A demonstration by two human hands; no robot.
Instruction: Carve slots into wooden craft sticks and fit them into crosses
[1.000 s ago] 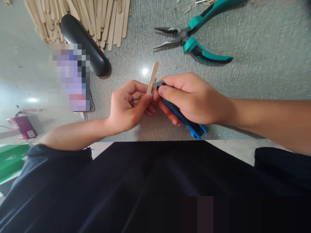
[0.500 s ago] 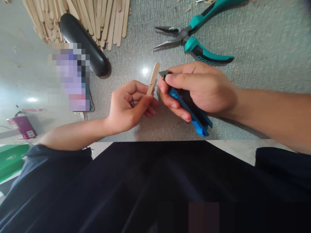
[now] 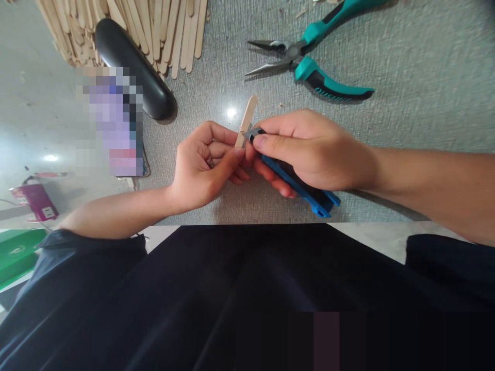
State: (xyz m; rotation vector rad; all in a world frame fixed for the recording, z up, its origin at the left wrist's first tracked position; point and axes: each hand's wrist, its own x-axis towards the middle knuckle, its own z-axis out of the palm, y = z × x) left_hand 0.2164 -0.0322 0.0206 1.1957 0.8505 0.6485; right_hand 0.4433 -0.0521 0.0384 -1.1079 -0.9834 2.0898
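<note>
Between thumb and fingers, my left hand [image 3: 211, 167] pinches the lower part of a wooden craft stick [image 3: 249, 112], which points up and slightly right. A small notch shows on the stick partway along. My right hand [image 3: 309, 152] is wrapped round a blue utility knife [image 3: 323, 203], thumb near the blade end. The blade tip meets the stick's right edge at the notch, just above my left thumb. My palm and fingers hide much of the knife's body, and the stick's lower end is covered by my left fingers.
Needle-nose pliers [image 3: 294, 52] with teal handles lie spread beyond my right hand. A heap of craft sticks [image 3: 170, 36], a black oval case [image 3: 133, 69] and a blurred-out phone-like thing [image 3: 116, 123] lie at the upper left. A purple box [image 3: 36, 201] is at far left.
My right hand has moved left and slightly down, bringing the knife blade from beside the stick's upper part onto the notch. The stick has shifted up a little in my left hand's view.
</note>
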